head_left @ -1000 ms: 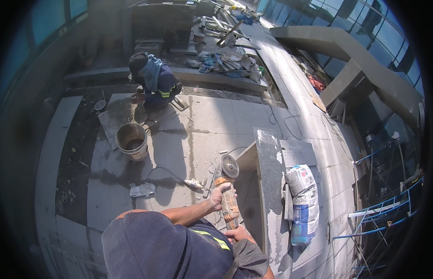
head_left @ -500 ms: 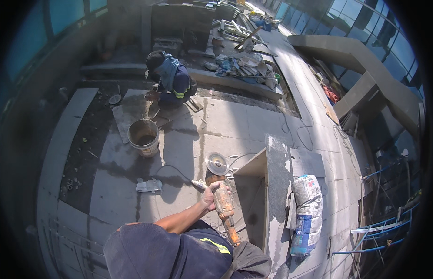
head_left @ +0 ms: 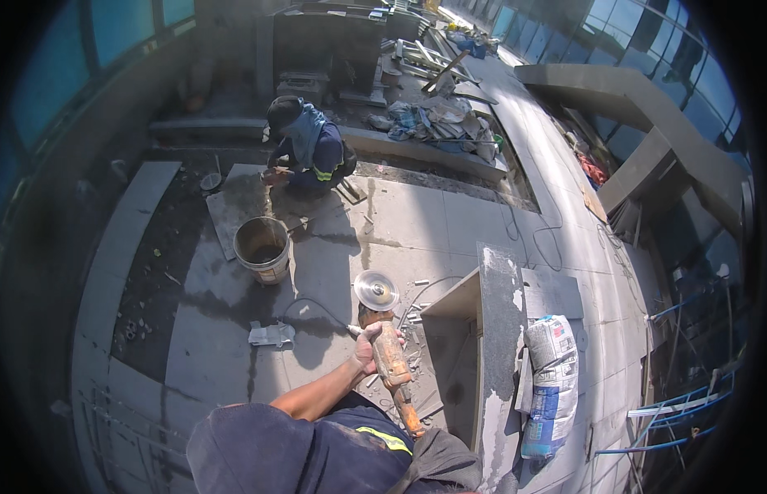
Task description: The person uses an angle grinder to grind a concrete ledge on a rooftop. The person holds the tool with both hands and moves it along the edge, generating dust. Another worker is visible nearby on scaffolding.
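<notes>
The grinder's disc (head_left: 376, 290) has swung left, farther from the grey slab (head_left: 500, 321).

Bucket (head_left: 266, 271) ahead-left of grinder (head_left: 391, 361), bag (head_left: 551, 389) to the right

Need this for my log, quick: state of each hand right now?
Left hand: closed around the grinder.
Right hand: not in view, cannot tell.

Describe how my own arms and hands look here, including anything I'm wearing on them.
Your left hand is bare, with no glove, and your left forearm is uncovered below a dark navy fabric sleeve. A bright yellow reflective stripe crosses the navy garment, beside loose dark-grey cloth. Your right hand isn't visible.
</notes>
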Demonstrator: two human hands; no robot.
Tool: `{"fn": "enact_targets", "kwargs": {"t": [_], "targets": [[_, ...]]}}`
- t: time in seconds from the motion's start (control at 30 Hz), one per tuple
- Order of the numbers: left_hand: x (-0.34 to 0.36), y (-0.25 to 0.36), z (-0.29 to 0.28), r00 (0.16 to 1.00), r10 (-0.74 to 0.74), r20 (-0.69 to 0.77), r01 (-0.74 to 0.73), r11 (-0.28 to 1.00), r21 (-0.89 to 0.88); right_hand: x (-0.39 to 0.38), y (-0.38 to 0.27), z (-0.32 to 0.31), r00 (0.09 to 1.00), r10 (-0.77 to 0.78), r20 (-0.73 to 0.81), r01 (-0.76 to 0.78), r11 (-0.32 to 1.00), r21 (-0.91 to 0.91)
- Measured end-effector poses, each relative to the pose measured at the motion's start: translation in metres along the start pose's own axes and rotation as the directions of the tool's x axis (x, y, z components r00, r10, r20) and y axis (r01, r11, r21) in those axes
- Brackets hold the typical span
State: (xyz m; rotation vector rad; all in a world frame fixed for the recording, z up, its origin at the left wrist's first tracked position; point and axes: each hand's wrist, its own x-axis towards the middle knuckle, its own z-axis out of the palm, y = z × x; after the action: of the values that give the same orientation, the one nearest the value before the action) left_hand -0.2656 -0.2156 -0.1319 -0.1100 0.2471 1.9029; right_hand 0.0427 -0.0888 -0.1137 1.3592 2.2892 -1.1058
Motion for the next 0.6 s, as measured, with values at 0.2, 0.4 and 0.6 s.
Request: {"fn": "enact_targets", "kwargs": {"t": [0.2, 0.4, 0.6], "targets": [[0.013, 0.003, -0.016, 1.000, -0.017, -0.016, 0.018, 0.999, 0.027, 0.029, -0.061, -0.014, 0.995, -0.095, -0.025, 0.096, 0.995, 0.034], [0.007, 0.025, -0.007, 0.996, 0.052, -0.070, -0.052, 0.999, 0.007, 0.047, -0.079, -0.013, 1.000, -0.029, 0.011, 0.029, 1.000, -0.009], [0.010, 0.058, -0.002, 1.000, 0.025, 0.009, -0.025, 0.999, 0.020, 0.054, -0.062, -0.017, 0.998, 0.061, 0.006, -0.061, 0.997, -0.045]]}}
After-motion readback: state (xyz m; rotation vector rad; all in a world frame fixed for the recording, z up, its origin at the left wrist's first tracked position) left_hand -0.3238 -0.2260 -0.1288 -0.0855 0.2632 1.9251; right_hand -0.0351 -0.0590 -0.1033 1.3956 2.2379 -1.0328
